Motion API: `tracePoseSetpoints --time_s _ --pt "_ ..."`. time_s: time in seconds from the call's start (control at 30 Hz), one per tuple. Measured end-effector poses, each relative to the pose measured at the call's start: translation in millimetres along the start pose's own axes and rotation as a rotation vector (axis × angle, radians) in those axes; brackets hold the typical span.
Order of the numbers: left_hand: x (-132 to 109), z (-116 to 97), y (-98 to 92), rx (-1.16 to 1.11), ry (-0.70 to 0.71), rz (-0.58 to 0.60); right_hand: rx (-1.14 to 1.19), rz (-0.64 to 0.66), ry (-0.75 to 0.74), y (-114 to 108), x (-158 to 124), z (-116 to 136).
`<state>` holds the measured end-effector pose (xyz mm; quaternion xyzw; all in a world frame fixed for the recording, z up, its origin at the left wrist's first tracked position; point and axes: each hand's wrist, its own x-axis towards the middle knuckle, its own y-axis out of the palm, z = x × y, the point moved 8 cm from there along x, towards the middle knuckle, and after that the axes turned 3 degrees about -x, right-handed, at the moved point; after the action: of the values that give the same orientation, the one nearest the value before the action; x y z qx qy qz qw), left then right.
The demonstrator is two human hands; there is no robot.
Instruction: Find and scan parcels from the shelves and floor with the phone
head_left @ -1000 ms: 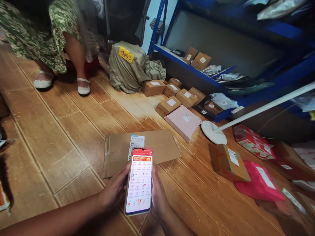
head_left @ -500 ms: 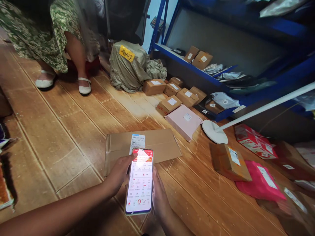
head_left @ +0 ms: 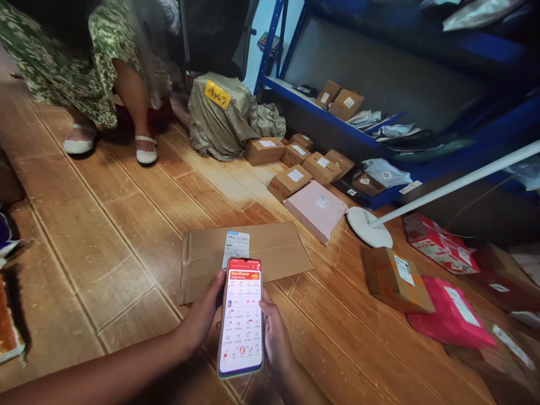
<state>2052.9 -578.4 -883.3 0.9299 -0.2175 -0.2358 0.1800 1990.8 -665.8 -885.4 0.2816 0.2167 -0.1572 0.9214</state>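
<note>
A smartphone (head_left: 241,318) with a lit red and white app screen is held low over the floor by both my hands. My left hand (head_left: 202,316) grips its left edge with the fingers curled behind. On the right edge, my right hand (head_left: 275,337) cups the phone, its thumb resting at the screen's side. Just beyond the phone lies a flat cardboard parcel (head_left: 270,250) with a white barcode label (head_left: 236,246) on the wooden floor.
Several small brown boxes (head_left: 295,160) and a pink parcel (head_left: 316,209) lie by a blue shelf rack (head_left: 337,121). A white lamp base (head_left: 369,225), a brown box (head_left: 396,279) and a pink bag (head_left: 451,318) sit right. A person in a patterned dress (head_left: 76,62) sits far left beside a grey sack (head_left: 223,115).
My left thumb, which reached over the top of the screen half a second ago, has drawn back to the phone's edge. The screen content has changed. The view shifted slightly.
</note>
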Motion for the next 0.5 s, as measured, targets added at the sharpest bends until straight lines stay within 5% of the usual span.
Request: tracePoseSetpoints --time_s 0.23,0.5 --pt "5.0 -34.7 -70.8 0.455 0.451 -0.552 -0.013 -0.033 -0.020 12.6 20.0 26.8" --pt "17.8 -28.9 -93.9 0.535 0.469 -0.591 0.012 -0.028 0.004 19.0 32.1 28.1"
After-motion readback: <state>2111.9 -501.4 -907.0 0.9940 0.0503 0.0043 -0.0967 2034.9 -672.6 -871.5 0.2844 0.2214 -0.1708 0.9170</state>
